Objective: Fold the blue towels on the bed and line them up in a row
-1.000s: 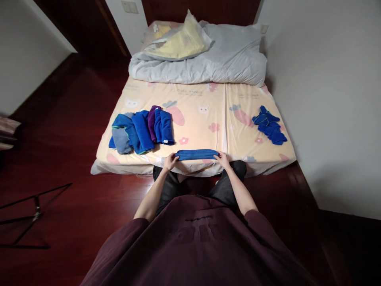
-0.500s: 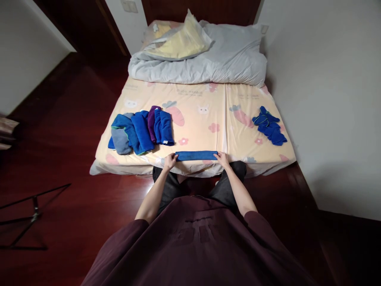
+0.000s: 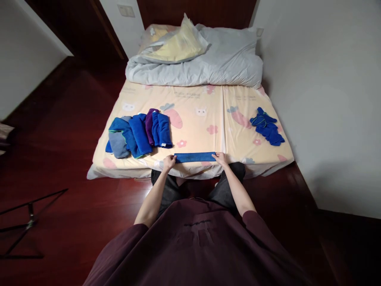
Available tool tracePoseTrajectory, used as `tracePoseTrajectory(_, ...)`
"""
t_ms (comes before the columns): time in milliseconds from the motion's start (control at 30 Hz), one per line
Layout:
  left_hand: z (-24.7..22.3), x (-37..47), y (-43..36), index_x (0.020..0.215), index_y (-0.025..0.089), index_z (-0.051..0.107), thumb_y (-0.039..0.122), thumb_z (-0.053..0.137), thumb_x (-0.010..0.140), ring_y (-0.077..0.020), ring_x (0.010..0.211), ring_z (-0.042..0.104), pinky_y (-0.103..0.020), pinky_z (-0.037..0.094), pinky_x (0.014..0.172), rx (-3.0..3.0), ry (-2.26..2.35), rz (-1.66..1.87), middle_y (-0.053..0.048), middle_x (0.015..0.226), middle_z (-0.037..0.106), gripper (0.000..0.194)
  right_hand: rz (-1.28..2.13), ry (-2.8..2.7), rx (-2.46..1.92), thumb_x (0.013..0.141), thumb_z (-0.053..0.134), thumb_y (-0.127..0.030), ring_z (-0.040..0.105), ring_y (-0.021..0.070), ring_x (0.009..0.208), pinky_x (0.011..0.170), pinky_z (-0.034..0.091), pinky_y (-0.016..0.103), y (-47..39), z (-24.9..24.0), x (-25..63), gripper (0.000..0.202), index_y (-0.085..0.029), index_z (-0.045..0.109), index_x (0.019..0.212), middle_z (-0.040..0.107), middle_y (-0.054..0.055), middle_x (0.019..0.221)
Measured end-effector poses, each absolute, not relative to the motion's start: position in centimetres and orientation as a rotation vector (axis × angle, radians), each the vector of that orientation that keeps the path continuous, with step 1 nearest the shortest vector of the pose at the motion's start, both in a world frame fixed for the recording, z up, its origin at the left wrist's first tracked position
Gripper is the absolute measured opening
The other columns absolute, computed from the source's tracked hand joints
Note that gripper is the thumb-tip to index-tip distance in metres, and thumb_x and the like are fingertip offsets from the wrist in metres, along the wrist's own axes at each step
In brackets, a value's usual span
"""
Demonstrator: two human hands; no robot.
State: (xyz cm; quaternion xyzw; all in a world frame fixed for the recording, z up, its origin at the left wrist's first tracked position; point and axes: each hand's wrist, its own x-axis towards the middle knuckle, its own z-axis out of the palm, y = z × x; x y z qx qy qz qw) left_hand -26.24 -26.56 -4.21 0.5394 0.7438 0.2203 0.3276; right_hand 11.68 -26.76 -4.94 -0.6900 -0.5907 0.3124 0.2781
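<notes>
A long, narrow folded blue cloth [image 3: 195, 157] lies across the near edge of the bed [image 3: 196, 137]. My left hand [image 3: 169, 162] pinches its left end, and my right hand [image 3: 220, 159] pinches its right end. To the left, a row of folded cloths rests on the sheet: a grey one [image 3: 119, 143], several blue ones [image 3: 139, 134] and a purple one [image 3: 149, 128], partly overlapping. Crumpled blue cloths [image 3: 269, 131] lie loosely on the right side of the bed.
A rolled-back grey-white quilt [image 3: 232, 59] with a pale yellow pillow [image 3: 181, 43] covers the far end of the bed. A black metal stand [image 3: 30, 214] is on the red floor at the left. A white wall [image 3: 321, 99] rises on the right.
The view has shifted slightly. Both hands still hold the ends of the blue cloth, which looks almost unchanged beside the bed's near edge.
</notes>
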Motion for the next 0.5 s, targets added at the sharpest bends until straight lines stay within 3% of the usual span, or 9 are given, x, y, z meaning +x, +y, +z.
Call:
tracePoseTrajectory(100, -3.4, -26.1, -27.0, 0.102, 0.017, 0.069, 0.034, 0.059, 0.091, -0.0377, 0.12, 0.07, -0.047, 0.053, 0.102, 1.381, 2.004, 0.662, -0.021, 0.106, 0.077, 0.023, 0.73, -1.607, -1.986, 0.083, 0.078, -0.036, 0.076, 0.0256, 0.086, 0.083, 0.062, 0.036, -26.2, -4.3, 11.4, 0.019, -0.019, 0.076, 0.091, 0.078, 0.008, 0.086)
tracePoseTrajectory(200, -2.8, -25.8, -29.1, 0.119, 0.015, 0.061, 0.034, 0.055, 0.092, -0.0378, 0.137, 0.059, -0.051, 0.049, 0.11, 1.073, 1.952, 0.835, -0.025, 0.13, 0.068, 0.033, 0.557, -1.828, -1.883, 0.086, 0.074, -0.025, 0.074, 0.0259, 0.111, 0.102, 0.059, 0.041, -25.7, -3.5, 10.9, 0.031, -0.019, 0.077, 0.116, 0.077, 0.013, 0.119)
tracePoseTrajectory(267, -2.9, -24.9, -31.3, 0.115, 0.016, 0.062, 0.038, 0.057, 0.092, -0.0383, 0.129, 0.065, -0.053, 0.052, 0.105, 0.827, 1.791, 0.85, -0.023, 0.126, 0.07, 0.032, 0.557, -2.031, -1.698, 0.09, 0.07, -0.023, 0.072, 0.0248, 0.119, 0.109, 0.056, 0.041, -25.5, -3.1, 10.4, 0.031, -0.021, 0.077, 0.12, 0.075, 0.012, 0.127)
tracePoseTrajectory(367, -3.5, -22.2, -33.8, 0.098, 0.018, 0.066, 0.041, 0.066, 0.089, -0.0335, 0.101, 0.076, -0.05, 0.059, 0.092, 0.668, 1.54, 0.804, -0.018, 0.105, 0.076, 0.025, 0.575, -2.22, -1.593, 0.096, 0.067, -0.024, 0.071, 0.0242, 0.121, 0.113, 0.053, 0.042, -25.3, -2.8, 9.6, 0.026, -0.024, 0.079, 0.119, 0.078, 0.008, 0.125)
tracePoseTrajectory(500, -4.2, -18.0, -33.3, 0.089, 0.021, 0.066, 0.039, 0.073, 0.086, -0.0259, 0.101, 0.077, -0.039, 0.06, 0.094, 0.443, 1.214, 0.924, -0.014, 0.099, 0.077, 0.019, 0.539, -2.331, -1.647, 0.099, 0.067, -0.027, 0.072, 0.0258, 0.122, 0.111, 0.054, 0.042, -25.1, -2.1, 9.4, 0.025, -0.025, 0.079, 0.121, 0.078, 0.009, 0.126)
